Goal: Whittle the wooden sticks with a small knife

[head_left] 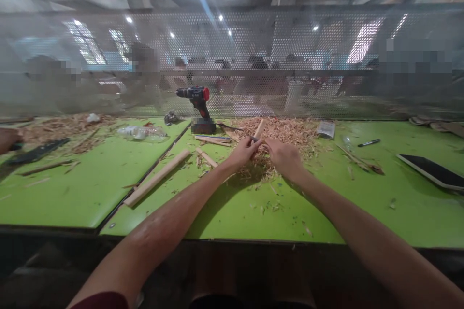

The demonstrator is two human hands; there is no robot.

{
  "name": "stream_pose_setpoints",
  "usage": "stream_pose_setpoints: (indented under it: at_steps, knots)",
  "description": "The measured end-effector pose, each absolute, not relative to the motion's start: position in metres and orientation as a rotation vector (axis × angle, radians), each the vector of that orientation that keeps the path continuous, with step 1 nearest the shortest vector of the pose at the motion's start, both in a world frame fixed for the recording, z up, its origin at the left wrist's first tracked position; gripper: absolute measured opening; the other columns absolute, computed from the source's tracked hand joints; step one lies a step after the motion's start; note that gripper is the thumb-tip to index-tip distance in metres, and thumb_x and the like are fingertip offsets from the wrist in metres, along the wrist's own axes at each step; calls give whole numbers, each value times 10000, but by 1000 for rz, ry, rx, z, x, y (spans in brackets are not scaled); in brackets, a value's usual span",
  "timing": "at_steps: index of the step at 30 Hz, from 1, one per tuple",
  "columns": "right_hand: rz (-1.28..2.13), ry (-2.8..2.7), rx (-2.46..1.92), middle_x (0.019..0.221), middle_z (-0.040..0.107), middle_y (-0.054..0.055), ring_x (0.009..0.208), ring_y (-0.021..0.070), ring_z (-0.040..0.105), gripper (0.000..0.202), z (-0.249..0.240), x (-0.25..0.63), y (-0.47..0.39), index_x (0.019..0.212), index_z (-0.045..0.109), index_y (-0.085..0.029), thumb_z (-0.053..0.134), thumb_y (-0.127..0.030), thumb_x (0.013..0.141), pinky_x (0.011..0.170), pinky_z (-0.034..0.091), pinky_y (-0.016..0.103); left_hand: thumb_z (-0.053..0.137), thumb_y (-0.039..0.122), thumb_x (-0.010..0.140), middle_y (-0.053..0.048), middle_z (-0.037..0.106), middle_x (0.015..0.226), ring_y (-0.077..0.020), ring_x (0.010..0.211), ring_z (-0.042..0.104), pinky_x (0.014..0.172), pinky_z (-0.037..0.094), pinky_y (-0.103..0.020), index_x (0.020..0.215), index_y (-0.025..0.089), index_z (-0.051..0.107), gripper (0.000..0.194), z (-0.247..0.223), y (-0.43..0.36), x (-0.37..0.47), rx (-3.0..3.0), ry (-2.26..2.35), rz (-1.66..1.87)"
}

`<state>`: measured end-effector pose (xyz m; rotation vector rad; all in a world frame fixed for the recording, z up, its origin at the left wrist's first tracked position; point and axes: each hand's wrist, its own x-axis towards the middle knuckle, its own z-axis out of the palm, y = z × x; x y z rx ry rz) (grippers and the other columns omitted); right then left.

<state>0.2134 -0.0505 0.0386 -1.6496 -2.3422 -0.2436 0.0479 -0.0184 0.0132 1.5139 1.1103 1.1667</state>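
My left hand (247, 151) and my right hand (284, 155) meet over a heap of wood shavings, both with fingers closed. A pale wooden stick (259, 128) sticks up and away from between them. Next to my left thumb shows a short dark strip, which looks like a knife blade (254, 139). My left fingers are wrapped at the stick's near end. What my right fingers close around is mostly hidden. Light shavings (290, 130) are piled behind and beneath the hands.
A cordless drill (199, 106) stands beyond my left hand. A thick wooden rod (157, 177) lies left, near the table seam. Rightward are a marker (369, 143) and a tablet (433, 171). A perforated screen (232, 91) closes off the back. Another person's hand (9, 140) shows far left.
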Motion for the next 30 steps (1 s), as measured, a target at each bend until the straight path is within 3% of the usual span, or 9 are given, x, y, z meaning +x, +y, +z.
stream_pose_setpoints:
  at_steps: [7,17,22,30]
  knots:
    - [-308,-2364,-1669,1398,767,157,1096,268,737,543,39,213,-50,1526,671,-187,257,-291,1189,806,466,322,716,392,1017,89,450,556,-71,444,377,458,273,-215,817,204,565,314,8,-18,47,1426,1023,1149]
    - [-352,-2375,-1681,1349,797,122,1045,280,751,534,39,213,-52,1544,663,-235,278,-266,1175,748,440,330,788,730,814,87,411,551,-84,491,345,509,243,-251,745,216,564,566,-7,-5,44,1531,1072,1220]
    - [-330,-2389,-1697,1306,806,135,936,252,738,558,38,212,-54,1572,624,-205,264,-192,1146,684,418,320,788,721,805,66,422,548,-103,526,356,526,222,-264,705,212,588,555,-6,-8,44,1553,1195,1227]
    - [-377,-2366,-1758,1303,808,164,948,261,769,581,31,206,-59,1555,634,-172,210,-181,1158,701,445,314,858,726,719,61,439,535,-102,532,337,531,204,-262,676,198,622,580,2,-18,45,1481,1271,1216]
